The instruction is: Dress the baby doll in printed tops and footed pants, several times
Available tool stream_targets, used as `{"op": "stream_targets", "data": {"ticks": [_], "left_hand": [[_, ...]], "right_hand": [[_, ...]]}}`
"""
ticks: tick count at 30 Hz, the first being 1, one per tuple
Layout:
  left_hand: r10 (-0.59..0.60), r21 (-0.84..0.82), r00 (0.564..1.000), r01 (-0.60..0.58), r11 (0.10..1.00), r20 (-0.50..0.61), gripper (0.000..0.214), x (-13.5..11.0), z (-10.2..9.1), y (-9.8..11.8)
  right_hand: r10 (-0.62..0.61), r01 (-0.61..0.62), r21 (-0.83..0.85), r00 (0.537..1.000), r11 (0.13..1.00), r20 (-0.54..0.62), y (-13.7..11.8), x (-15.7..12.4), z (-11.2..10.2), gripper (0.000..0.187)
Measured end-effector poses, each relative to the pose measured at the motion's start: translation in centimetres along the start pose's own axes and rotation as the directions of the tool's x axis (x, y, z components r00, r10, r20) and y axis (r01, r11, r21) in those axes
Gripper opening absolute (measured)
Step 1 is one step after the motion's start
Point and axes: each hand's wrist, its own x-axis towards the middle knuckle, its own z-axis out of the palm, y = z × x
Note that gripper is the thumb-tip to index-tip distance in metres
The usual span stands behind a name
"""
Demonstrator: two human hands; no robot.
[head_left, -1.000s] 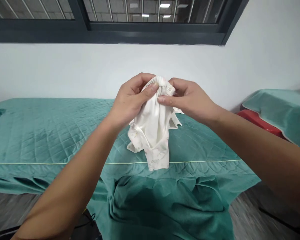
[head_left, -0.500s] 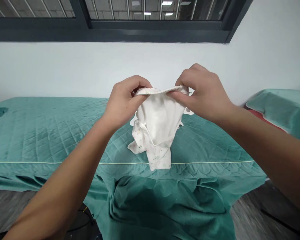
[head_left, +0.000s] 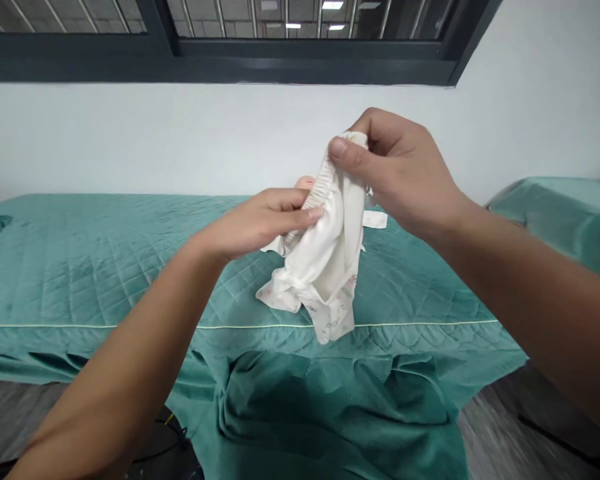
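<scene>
"Over the green bed [head_left: 105, 260], what hangs?"
"A white garment [head_left: 316, 257]; left hand [head_left: 257, 223] and right hand [head_left: 405, 170] each pinch its waistband [head_left: 322, 190]."
"How far along?"
"Midway, perhaps: lifted, but not yet smoothed."

The garment [head_left: 330, 267] hangs between the left hand [head_left: 260, 223] and right hand [head_left: 405, 173], over the bed [head_left: 105, 267]. Behind the bed stands the wall [head_left: 130, 133], the window [head_left: 300, 63] higher up; a draped cloth [head_left: 570, 210] lies right.
</scene>
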Motion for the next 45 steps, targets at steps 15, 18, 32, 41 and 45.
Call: {"op": "stream_targets", "data": {"ticks": [15, 18, 32, 41, 45], "left_hand": [[0.147, -0.245, 0.9, -0.264, 0.933, -0.411, 0.025, 0.3, -0.6, -1.2], [0.147, -0.417, 0.901, -0.327, 0.848, -0.408, 0.034, 0.5, -0.1, -1.0], [-0.156, -0.439, 0.792, -0.152, 0.886, -0.59, 0.013, 1.1, 0.1, -1.4], [0.093, -0.081, 0.723, -0.203, 0.976, -0.684, 0.037, -0.8, 4.2, -3.1], [0.048, -0.104, 0.831, -0.127, 0.986, -0.554, 0.033, -1.3, 4.8, -3.5]], "right_hand": [[-0.014, 0.009, 0.021, 0.963, 1.0, 0.269, 0.7, -0.9, 0.9, 0.034], [0.031, -0.054, 0.071, 0.955, 0.996, 0.294, 1.0, -1.2, 1.2, 0.033], [0.003, 0.006, -0.029, 0.95, 1.0, 0.311, 0.8, -1.9, 2.1, 0.016], [0.105, -0.105, -0.013, 0.995, 0.994, 0.004, 3.6, -1.1, 1.9, 0.027], [0.176, -0.176, 0.066, 0.984, 0.982, 0.012, 3.6, -1.2, 1.9, 0.036]]}}
